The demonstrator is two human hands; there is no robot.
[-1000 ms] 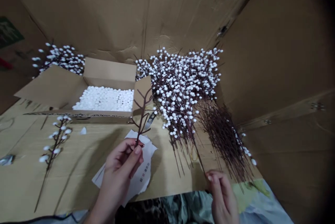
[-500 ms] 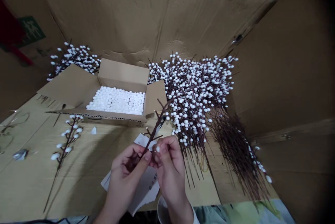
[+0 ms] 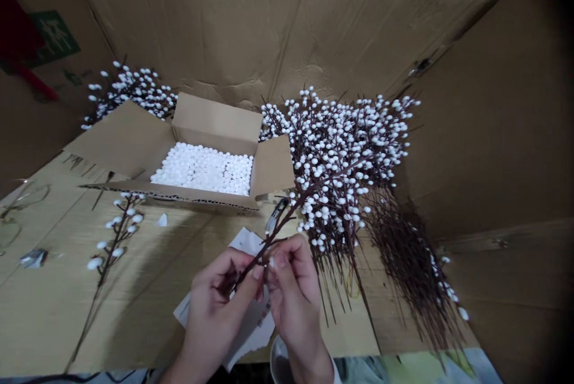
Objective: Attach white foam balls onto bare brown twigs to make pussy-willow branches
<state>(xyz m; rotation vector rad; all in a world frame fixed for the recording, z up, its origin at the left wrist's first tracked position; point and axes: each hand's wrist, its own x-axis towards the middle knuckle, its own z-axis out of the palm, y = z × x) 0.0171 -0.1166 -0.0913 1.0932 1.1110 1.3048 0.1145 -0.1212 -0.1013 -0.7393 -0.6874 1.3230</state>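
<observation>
My left hand (image 3: 219, 306) is closed round a brown artificial twig (image 3: 287, 217) with short side shoots, which slants up to the right. Close beside it, my right hand (image 3: 293, 288) pinches a small white foam ball (image 3: 271, 262) against the twig's lower part; the fingers partly hide where they meet. Beneath both hands lies a torn sheet of printed paper (image 3: 249, 330). An open cardboard box (image 3: 215, 113) filled with white balls (image 3: 204, 167) stands beyond them to the left. A finished-looking berry stem (image 3: 117, 234) with white balls lies left of my hands.
Many white-berried stems (image 3: 336, 151) are heaped behind and right of my hands. Bare brown stems (image 3: 408, 264) are piled farther right. A cutter knife (image 3: 277, 214) lies near the box, with a crumpled silver scrap (image 3: 33, 258) at left. Cardboard walls (image 3: 224, 25) enclose the table.
The twig has tilted further to the right in my left hand. The white ball in my right fingers has come up against the twig. The view has shifted slightly.
</observation>
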